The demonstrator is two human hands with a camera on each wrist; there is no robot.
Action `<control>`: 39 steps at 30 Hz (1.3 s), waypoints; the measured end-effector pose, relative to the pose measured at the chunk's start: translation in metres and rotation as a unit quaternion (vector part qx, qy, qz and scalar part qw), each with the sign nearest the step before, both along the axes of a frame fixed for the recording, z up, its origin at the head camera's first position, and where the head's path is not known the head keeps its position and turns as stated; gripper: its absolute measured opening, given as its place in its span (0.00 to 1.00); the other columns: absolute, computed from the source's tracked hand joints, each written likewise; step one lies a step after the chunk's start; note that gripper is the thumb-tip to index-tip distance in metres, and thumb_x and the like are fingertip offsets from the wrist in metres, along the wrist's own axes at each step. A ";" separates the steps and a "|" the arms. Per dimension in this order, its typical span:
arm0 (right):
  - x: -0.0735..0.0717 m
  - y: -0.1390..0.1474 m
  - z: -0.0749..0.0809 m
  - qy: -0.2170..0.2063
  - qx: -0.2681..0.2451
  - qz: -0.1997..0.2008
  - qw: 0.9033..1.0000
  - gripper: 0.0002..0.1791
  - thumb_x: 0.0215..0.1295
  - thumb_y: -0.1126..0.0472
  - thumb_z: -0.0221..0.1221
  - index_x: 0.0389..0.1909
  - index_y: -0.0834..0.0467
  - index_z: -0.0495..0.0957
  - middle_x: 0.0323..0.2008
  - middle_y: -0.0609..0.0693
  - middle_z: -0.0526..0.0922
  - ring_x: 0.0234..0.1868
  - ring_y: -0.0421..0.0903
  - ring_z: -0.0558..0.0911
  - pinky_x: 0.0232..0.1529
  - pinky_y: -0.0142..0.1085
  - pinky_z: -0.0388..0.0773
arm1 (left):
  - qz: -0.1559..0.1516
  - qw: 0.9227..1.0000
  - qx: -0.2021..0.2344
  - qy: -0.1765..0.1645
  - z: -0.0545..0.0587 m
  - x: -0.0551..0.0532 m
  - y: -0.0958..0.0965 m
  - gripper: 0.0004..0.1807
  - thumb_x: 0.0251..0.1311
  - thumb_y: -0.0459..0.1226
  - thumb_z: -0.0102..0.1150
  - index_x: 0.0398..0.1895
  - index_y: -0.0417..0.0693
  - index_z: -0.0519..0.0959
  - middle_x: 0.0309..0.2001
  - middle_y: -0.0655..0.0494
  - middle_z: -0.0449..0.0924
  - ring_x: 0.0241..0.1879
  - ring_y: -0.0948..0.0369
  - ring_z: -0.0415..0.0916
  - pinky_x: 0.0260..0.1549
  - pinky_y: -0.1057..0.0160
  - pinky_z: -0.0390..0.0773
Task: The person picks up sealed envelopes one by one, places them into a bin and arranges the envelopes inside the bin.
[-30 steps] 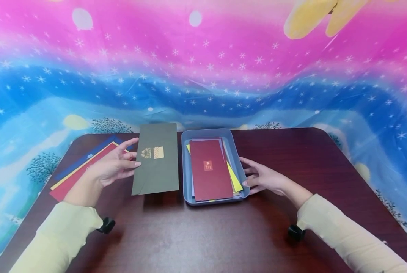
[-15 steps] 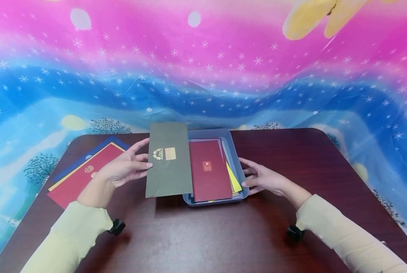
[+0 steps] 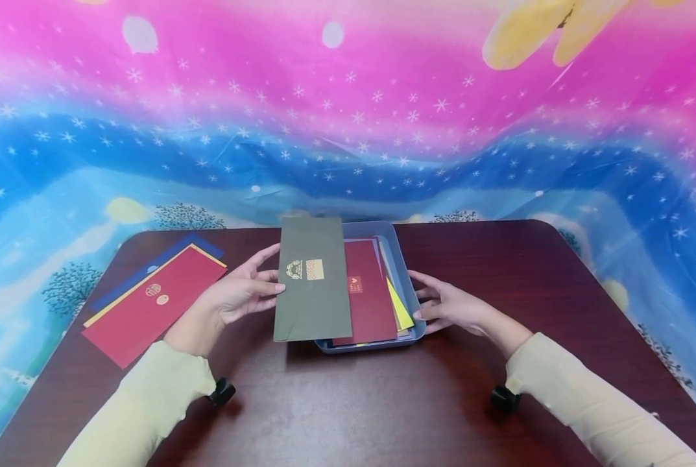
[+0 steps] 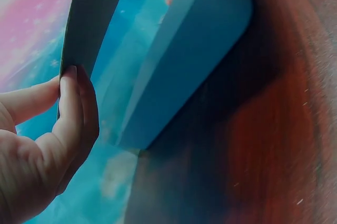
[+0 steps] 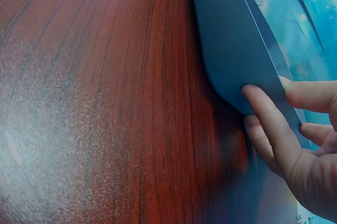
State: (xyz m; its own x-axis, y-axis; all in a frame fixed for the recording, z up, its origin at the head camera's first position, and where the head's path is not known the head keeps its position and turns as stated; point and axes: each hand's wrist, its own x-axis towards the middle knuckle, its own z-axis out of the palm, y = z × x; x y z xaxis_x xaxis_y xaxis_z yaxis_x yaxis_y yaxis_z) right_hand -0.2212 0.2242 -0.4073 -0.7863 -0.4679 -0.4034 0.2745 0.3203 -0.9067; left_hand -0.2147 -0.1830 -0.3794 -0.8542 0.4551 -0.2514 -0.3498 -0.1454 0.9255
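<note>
My left hand pinches a dark green envelope by its left edge, thumb on top and fingers beneath. The envelope carries gold printing and hangs above the left part of a grey-blue plastic tray, hiding that side. In the left wrist view, the envelope is apart from the tray wall. My right hand holds the tray's right side, its thumb at the rim and fingers against the outer wall. Inside the tray, a dark red envelope lies over a yellow one and other papers.
At the table's left lie a red envelope with gold marks, a yellow-edged one and a blue one, overlapping at a slant. A patterned cloth hangs behind the dark brown table.
My left hand has carried the green envelope rightward, from beside the tray to over its left part. More of the red envelope at the left shows. My right hand stays at the tray.
</note>
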 end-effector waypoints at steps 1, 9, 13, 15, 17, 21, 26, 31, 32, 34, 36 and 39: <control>0.000 -0.001 0.000 0.000 0.000 0.000 1.000 0.51 0.70 0.73 0.61 0.84 0.53 0.40 0.71 0.73 0.58 0.53 0.55 0.82 0.48 0.50 0.84 | 0.000 1.000 0.002 -0.004 -0.002 0.000 0.002 0.49 0.69 0.19 0.47 0.84 0.56 0.37 0.45 0.55 0.78 0.38 0.64 0.80 0.39 0.65 0.81; -0.001 -0.001 0.000 0.001 -0.001 0.002 1.000 0.51 0.70 0.73 0.61 0.84 0.53 0.39 0.71 0.73 0.58 0.53 0.55 0.82 0.48 0.51 0.84 | 0.006 1.000 0.002 -0.022 -0.014 -0.004 0.018 0.48 0.69 0.20 0.47 0.84 0.55 0.38 0.47 0.52 0.78 0.39 0.63 0.81 0.42 0.64 0.82; -0.002 0.002 -0.001 0.002 -0.001 0.002 1.000 0.52 0.70 0.73 0.61 0.84 0.53 0.39 0.71 0.73 0.58 0.53 0.55 0.82 0.47 0.50 0.84 | 0.012 1.000 -0.004 -0.023 -0.016 -0.006 0.028 0.47 0.70 0.20 0.47 0.84 0.54 0.39 0.49 0.50 0.77 0.40 0.63 0.81 0.43 0.64 0.82; -0.003 0.002 -0.002 0.001 -0.003 0.002 1.000 0.52 0.70 0.73 0.61 0.84 0.53 0.39 0.71 0.73 0.58 0.52 0.55 0.82 0.47 0.50 0.84 | 0.016 1.000 -0.005 -0.022 -0.016 -0.008 0.033 0.47 0.70 0.20 0.47 0.84 0.54 0.40 0.50 0.49 0.77 0.40 0.63 0.81 0.43 0.64 0.82; -0.003 0.002 -0.002 -0.001 -0.006 0.003 1.000 0.52 0.70 0.73 0.60 0.84 0.53 0.39 0.71 0.73 0.58 0.52 0.55 0.82 0.48 0.50 0.84 | 0.018 1.000 -0.008 -0.020 -0.017 -0.008 0.038 0.46 0.70 0.20 0.47 0.84 0.53 0.41 0.50 0.49 0.77 0.40 0.63 0.80 0.44 0.63 0.81; -0.002 0.002 -0.002 0.000 -0.006 0.005 1.000 0.51 0.70 0.73 0.60 0.84 0.53 0.39 0.71 0.73 0.57 0.52 0.54 0.82 0.47 0.50 0.84 | 0.019 1.000 -0.013 -0.019 -0.017 -0.009 0.048 0.45 0.71 0.21 0.48 0.84 0.54 0.43 0.55 0.44 0.75 0.43 0.62 0.79 0.45 0.63 0.81; -0.001 0.002 -0.002 0.002 -0.005 0.005 1.000 0.51 0.70 0.73 0.60 0.84 0.53 0.39 0.70 0.73 0.57 0.51 0.54 0.81 0.47 0.50 0.85 | 0.019 0.999 -0.024 -0.022 -0.015 -0.011 0.060 0.44 0.71 0.22 0.48 0.84 0.56 0.46 0.69 0.34 0.62 0.48 0.60 0.76 0.49 0.61 0.80; -0.001 0.001 -0.003 -0.001 -0.007 0.005 1.000 0.51 0.70 0.73 0.60 0.84 0.53 0.39 0.71 0.73 0.57 0.51 0.54 0.82 0.48 0.50 0.84 | 0.024 0.998 -0.043 -0.025 -0.014 -0.009 0.065 0.43 0.69 0.21 0.47 0.84 0.51 0.46 0.74 0.31 0.53 0.56 0.54 0.71 0.56 0.56 0.77; -0.001 0.001 -0.003 0.000 -0.008 0.005 1.000 0.51 0.70 0.73 0.60 0.84 0.53 0.39 0.71 0.73 0.57 0.51 0.54 0.82 0.48 0.50 0.84 | 0.023 0.998 -0.045 -0.027 -0.014 -0.009 0.065 0.43 0.69 0.22 0.46 0.84 0.49 0.45 0.74 0.31 0.53 0.58 0.53 0.71 0.59 0.54 0.76; -0.001 0.001 -0.003 0.001 -0.006 0.006 1.000 0.51 0.70 0.73 0.60 0.84 0.53 0.39 0.70 0.73 0.57 0.51 0.54 0.82 0.48 0.50 0.84 | 0.021 0.998 -0.044 -0.032 -0.013 -0.008 0.066 0.40 0.70 0.22 0.44 0.83 0.46 0.45 0.75 0.31 0.52 0.63 0.48 0.69 0.63 0.51 0.72; -0.001 0.001 -0.002 0.004 -0.004 0.007 1.000 0.51 0.70 0.72 0.61 0.84 0.52 0.39 0.70 0.73 0.57 0.51 0.55 0.81 0.48 0.50 0.84 | 0.010 0.999 -0.039 -0.036 -0.012 -0.006 0.067 0.38 0.72 0.24 0.41 0.83 0.41 0.45 0.77 0.32 0.50 0.69 0.44 0.64 0.67 0.46 0.67; 0.000 0.001 -0.002 0.007 0.000 0.007 1.000 0.51 0.70 0.72 0.61 0.84 0.53 0.39 0.70 0.73 0.58 0.51 0.55 0.81 0.47 0.50 0.84 | -0.011 0.999 -0.028 -0.044 -0.009 -0.003 0.068 0.36 0.74 0.26 0.40 0.82 0.36 0.44 0.80 0.34 0.44 0.75 0.40 0.54 0.69 0.42 0.60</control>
